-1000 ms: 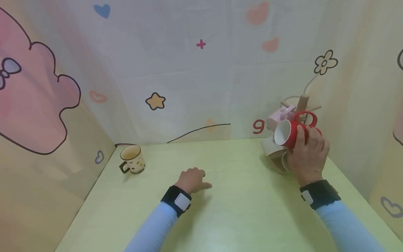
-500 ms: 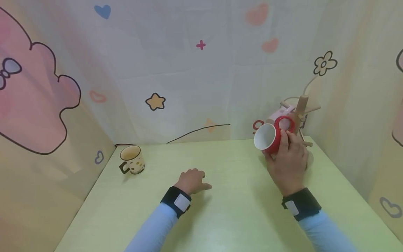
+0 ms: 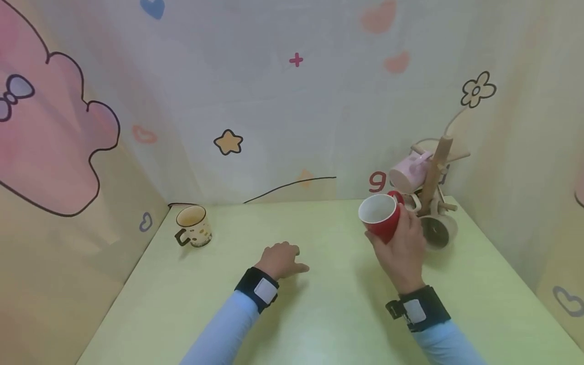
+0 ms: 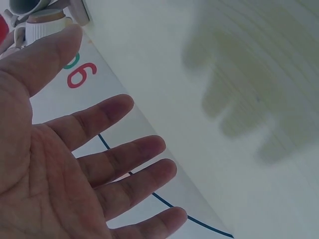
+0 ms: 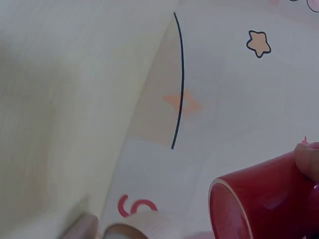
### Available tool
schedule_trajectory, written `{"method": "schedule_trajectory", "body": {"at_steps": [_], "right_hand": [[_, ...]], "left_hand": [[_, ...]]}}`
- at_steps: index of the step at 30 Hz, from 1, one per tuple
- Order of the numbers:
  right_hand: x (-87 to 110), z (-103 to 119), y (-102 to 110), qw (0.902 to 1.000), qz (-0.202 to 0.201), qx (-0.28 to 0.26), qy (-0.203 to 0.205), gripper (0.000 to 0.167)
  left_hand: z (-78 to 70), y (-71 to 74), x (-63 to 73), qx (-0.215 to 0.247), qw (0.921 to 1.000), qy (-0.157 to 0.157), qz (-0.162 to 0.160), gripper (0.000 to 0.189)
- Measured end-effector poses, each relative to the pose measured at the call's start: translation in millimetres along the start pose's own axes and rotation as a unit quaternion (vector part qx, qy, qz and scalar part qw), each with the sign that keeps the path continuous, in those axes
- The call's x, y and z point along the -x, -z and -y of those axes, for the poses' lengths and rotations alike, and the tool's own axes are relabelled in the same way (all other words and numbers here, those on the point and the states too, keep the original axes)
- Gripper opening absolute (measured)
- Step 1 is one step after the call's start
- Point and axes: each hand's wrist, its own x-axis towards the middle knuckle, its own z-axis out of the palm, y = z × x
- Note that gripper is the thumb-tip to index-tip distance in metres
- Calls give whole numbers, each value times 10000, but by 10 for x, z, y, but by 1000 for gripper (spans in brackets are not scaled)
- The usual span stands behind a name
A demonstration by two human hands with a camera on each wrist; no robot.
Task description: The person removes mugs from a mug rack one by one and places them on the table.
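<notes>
My right hand (image 3: 403, 248) grips a red mug (image 3: 388, 223) with a white inside, held above the table just left of the wooden mug tree (image 3: 438, 172). The mug's mouth faces up and towards me, and its handle points to the back. In the right wrist view the red mug (image 5: 269, 194) shows its base, with a fingertip (image 5: 306, 159) on its side. My left hand (image 3: 279, 259) hovers over the middle of the table, holding nothing. Its palm and spread fingers (image 4: 124, 154) show in the left wrist view.
A pink mug (image 3: 408, 172) hangs on the tree's upper left, and a pale mug with a dark inside (image 3: 440, 232) hangs low at its right. A cream spotted mug (image 3: 193, 226) stands upright at the table's back left. Printed cloth (image 3: 274, 101) walls the table (image 3: 319, 314).
My right hand has moved left and a little down with the red mug, away from the mug tree. The mug has tipped more upright. My left hand stays in place.
</notes>
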Motion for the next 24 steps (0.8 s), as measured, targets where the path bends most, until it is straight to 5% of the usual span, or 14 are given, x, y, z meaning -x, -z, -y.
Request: {"method": "schedule_trajectory", "body": {"at_steps": [12,24], "right_hand": [[82,49,-134,9822,1401,-1052,-673,91],[171,71,-168,9166,3186,-2083,-1223,84]], "left_hand": [[11,16,-29,209,9998,-72,-23,53],[-15,19,-56,701,9971,-288,-81,59]]}}
